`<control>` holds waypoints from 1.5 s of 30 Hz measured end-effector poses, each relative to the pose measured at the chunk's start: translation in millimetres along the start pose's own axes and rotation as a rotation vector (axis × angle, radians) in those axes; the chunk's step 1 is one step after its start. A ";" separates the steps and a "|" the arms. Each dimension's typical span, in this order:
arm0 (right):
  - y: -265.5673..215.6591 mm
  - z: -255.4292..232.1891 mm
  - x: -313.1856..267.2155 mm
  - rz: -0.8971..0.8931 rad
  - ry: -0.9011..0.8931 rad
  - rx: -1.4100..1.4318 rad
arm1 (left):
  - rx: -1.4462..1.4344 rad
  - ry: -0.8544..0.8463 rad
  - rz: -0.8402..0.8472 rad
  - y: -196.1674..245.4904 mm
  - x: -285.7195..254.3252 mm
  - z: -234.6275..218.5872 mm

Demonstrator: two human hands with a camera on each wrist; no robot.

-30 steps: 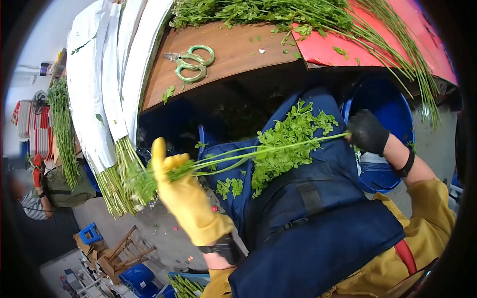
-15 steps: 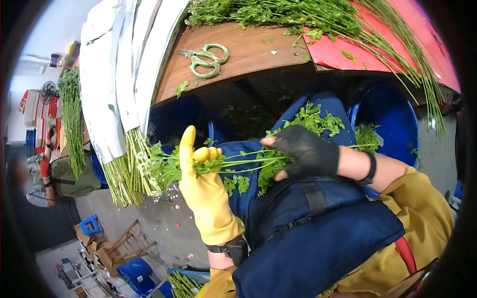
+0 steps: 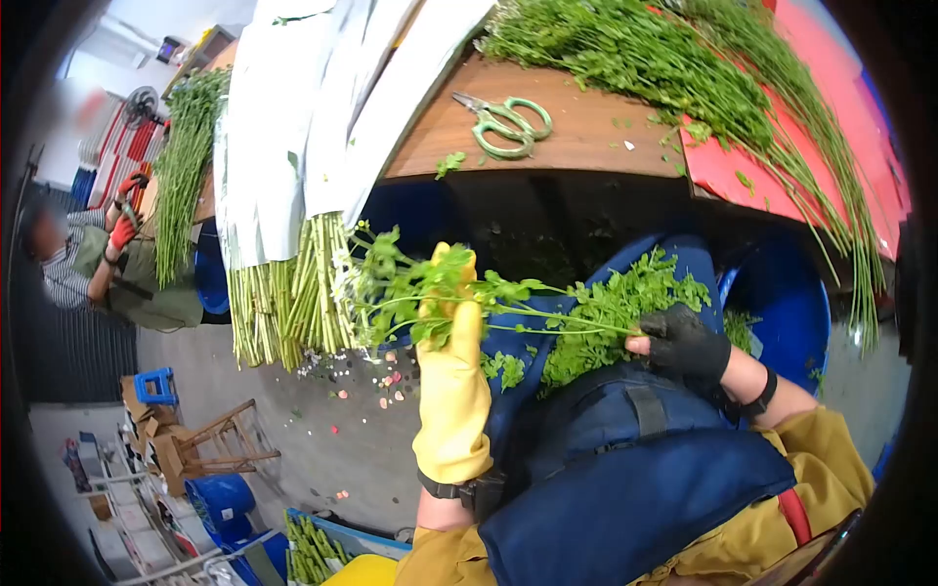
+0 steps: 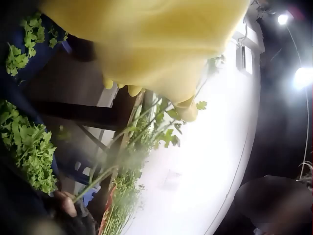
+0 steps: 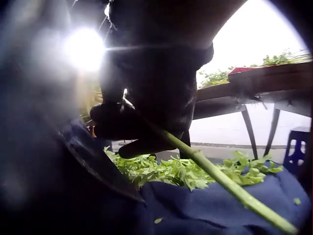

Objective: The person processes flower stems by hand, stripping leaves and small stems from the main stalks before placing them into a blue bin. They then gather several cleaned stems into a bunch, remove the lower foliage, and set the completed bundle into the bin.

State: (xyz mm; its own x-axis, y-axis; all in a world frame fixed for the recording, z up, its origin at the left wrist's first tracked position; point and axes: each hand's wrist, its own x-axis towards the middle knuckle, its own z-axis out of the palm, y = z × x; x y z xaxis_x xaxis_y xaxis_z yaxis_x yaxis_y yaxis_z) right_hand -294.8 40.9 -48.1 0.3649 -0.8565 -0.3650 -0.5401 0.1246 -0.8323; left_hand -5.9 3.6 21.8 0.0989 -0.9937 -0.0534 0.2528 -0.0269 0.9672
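Note:
My left hand point(image 3: 454, 381), in a yellow rubber glove, is round the leafy upper part of a green flower stem point(image 3: 562, 317), with leaves covering part of its fingers. Small white flowers point(image 3: 350, 283) show at the left end of the spray. Farther down, my right hand point(image 3: 689, 347), in a black fingerless glove, pinches the stem near its lower end. In the right wrist view the bare green stem point(image 5: 220, 181) runs out from under the dark hand. Below it, a heap of loose leaves point(image 3: 625, 293) lies on my navy apron point(image 3: 635, 488).
Green-handled scissors point(image 3: 513, 125) lie on the wooden table point(image 3: 586, 146). White-wrapped bundles point(image 3: 283, 146) overhang its left edge, and more leafy stems point(image 3: 645, 73) lie at the back. A blue bucket point(image 3: 782, 303) stands at my right. Another person point(image 3: 83, 259) works at far left.
My right hand has gone from the stem's end at the right, in to the middle, and back out a little. My left hand has moved right and turned. The head view has swung left.

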 end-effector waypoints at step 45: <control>-145.1 8.6 97.5 -0.596 0.316 0.329 | -0.325 -0.189 -0.359 -38.1 -23.8 10.8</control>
State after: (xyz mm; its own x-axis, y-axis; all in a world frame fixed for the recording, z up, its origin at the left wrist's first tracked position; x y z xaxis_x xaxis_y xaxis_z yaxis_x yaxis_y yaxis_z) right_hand -174.4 -56.4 33.5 0.2625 -0.9227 0.2823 -0.0469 -0.3044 -0.9514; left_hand -28.3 27.1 -11.2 -0.2171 -0.9313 -0.2925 0.5274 -0.3641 0.7676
